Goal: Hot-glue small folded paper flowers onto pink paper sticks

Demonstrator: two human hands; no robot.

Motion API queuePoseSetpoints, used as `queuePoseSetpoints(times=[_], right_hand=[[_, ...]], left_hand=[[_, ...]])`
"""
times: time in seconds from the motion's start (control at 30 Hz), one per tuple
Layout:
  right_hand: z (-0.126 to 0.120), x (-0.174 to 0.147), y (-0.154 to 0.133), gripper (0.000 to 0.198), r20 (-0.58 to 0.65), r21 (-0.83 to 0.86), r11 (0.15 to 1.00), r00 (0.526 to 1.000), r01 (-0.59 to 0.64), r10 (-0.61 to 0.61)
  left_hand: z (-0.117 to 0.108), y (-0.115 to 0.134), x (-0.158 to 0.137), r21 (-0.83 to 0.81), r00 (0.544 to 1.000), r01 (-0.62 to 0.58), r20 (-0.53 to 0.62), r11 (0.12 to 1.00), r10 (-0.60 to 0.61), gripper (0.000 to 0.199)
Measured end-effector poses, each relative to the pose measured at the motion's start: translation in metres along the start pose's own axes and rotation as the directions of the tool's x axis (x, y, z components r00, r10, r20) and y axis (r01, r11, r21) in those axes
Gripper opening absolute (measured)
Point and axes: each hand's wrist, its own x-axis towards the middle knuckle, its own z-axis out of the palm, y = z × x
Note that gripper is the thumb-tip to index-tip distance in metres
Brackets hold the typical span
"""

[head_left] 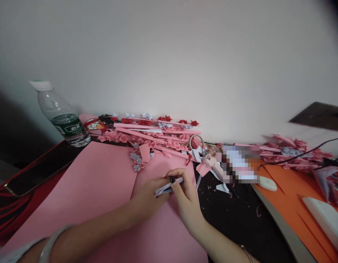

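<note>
A folded piece of pale lilac paper [165,189], several layers thick, is held between my two hands over pink sheets. My left hand [149,197] is closed round its near side, its fingertips partly hidden. From the right, my right hand [185,188] pinches the far end, the dark-nailed thumb lying on top. Beneath both hands are large pink paper sheets [103,179]. Just beyond them lies a small cluster of grey-white and pink folded paper flowers [136,162].
Along the wall lie pink paper stems and flowers [158,138], with a tape roll [196,141] and a pink glue gun [214,166]. A water bottle [67,124] and dark phone [40,171] are left. Right are orange sheets [284,197], a white earbud case [267,183] and a white box [325,219].
</note>
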Motion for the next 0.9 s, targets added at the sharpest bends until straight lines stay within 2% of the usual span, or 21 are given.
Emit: queuePoseSetpoints(times=[0.07, 0.13, 0.23, 0.37, 0.43, 0.57, 0.67, 0.77, 0.9], right_hand=[[0.003, -0.001, -0.003, 0.015, -0.005, 0.003, 1.000, 1.000, -0.010, 0.010], [0.003, 0.000, -0.007, 0.017, 0.032, -0.009, 1.000, 0.999, -0.020, 0.020], [-0.004, 0.010, -0.013, 0.021, 0.108, -0.098, 0.995, 0.994, -0.003, 0.014], [-0.013, 0.046, -0.026, 0.017, 0.160, -0.331, 0.937, 0.985, 0.112, -0.061], [-0.009, 0.070, -0.031, 0.018, 0.196, -0.527, 0.836, 0.979, 0.153, -0.056], [0.017, 0.116, -0.025, 0.013, 0.227, -0.627, 0.770, 0.973, 0.115, 0.039], [0.038, 0.140, -0.008, 0.031, 0.203, -0.676, 0.736, 0.970, 0.042, 0.131], [0.048, 0.153, 0.007, 0.027, 0.127, -0.699, 0.714, 0.977, -0.032, 0.168], [0.047, 0.156, 0.014, 0.021, 0.065, -0.685, 0.719, 0.972, -0.120, 0.224]], left_hand=[[0.000, 0.000, -0.001, 0.053, 1.000, -0.008, -0.001, 0.999, 0.008, 0.012], [-0.002, 0.000, -0.002, 0.110, 1.000, -0.007, 0.000, 0.994, 0.007, 0.023], [-0.008, 0.000, -0.006, 0.120, 0.998, 0.067, 0.011, 0.990, -0.069, 0.036], [-0.021, -0.001, -0.016, 0.112, 0.982, 0.177, 0.041, 0.978, -0.183, 0.038], [-0.025, -0.003, -0.021, 0.117, 0.980, 0.182, 0.065, 0.976, -0.190, 0.040], [-0.026, -0.008, -0.026, 0.108, 0.976, 0.177, 0.111, 0.978, -0.189, 0.040], [-0.024, -0.011, -0.026, 0.099, 0.974, 0.181, 0.117, 0.979, -0.192, 0.037], [-0.024, -0.010, -0.025, 0.087, 0.971, 0.198, 0.118, 0.976, -0.208, 0.035], [-0.024, -0.008, -0.024, 0.084, 0.961, 0.239, 0.120, 0.967, -0.248, 0.035]])
